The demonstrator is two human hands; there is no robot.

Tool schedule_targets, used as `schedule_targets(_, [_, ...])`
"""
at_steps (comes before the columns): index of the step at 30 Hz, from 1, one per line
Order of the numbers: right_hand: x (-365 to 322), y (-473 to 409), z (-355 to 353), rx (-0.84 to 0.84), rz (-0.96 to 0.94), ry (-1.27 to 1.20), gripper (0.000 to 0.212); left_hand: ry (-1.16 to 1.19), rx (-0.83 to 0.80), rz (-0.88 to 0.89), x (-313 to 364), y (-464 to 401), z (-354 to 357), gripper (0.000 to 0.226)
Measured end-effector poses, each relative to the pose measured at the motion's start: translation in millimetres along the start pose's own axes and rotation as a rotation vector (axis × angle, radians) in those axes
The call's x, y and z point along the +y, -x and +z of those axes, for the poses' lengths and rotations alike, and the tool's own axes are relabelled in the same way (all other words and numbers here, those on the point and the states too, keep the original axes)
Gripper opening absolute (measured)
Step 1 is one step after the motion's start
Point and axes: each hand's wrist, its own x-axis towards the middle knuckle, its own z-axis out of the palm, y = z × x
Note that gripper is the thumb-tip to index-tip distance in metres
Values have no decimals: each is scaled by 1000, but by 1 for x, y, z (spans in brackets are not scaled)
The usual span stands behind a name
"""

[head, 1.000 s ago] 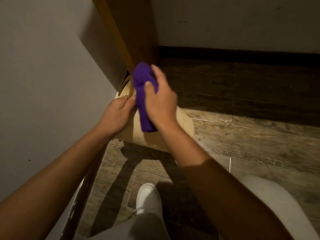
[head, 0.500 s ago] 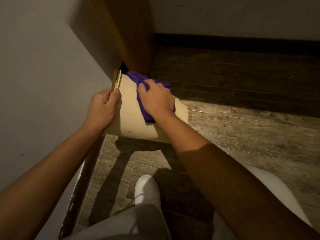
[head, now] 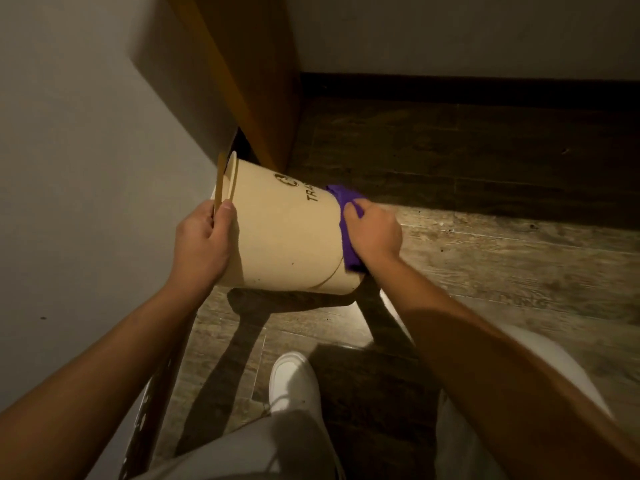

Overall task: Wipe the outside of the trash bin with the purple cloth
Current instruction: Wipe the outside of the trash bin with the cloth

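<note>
A cream trash bin point(head: 284, 237) with dark lettering is tipped on its side above the floor, its mouth toward the left wall. My left hand point(head: 202, 245) grips its rim, thumb on the outer wall. My right hand point(head: 374, 233) presses the purple cloth point(head: 346, 216) against the bin's lower wall near the base. Most of the cloth is hidden under my palm.
A grey wall point(head: 86, 168) runs close on the left. A wooden door edge point(head: 252, 81) stands just behind the bin. Wood-look floor point(head: 485, 254) spreads to the right, with a dark skirting at the back. My white shoe point(head: 292, 382) is below the bin.
My right hand has slid the cloth from the bin's upper side toward its base on the right. The bin has turned, so its lettering now shows. My left hand has kept its hold on the rim.
</note>
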Motion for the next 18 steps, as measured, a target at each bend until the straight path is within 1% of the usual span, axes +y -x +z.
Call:
schedule_targets(2, [2,25,2,86,-43,55,41,-17,-3,7,1,0,1,33])
schedule_targets(3, [2,36,3,96,-45,80,41,-26,-10,9,2,-1,2,30])
schedule_targets(7, [5,61,1,49,-44,231,35,-44,-36,21,9,-11,3,28])
schedule_targets(11, [14,70,-6,-90,-51,317,26,-88,-112,95,16,-16,5,28])
schedule_targets(14, [16,70,-14,-157,-101,384,23,-105,-130,127,21,-20,6,30])
schedule_targets(16, [16,76,-20,-289,-167,428,25,-141,-143,159,25,-21,7,37])
schedule_targets(18, [17,81,-28,-495,-163,360,27,-206,-163,193,29,-25,8,42])
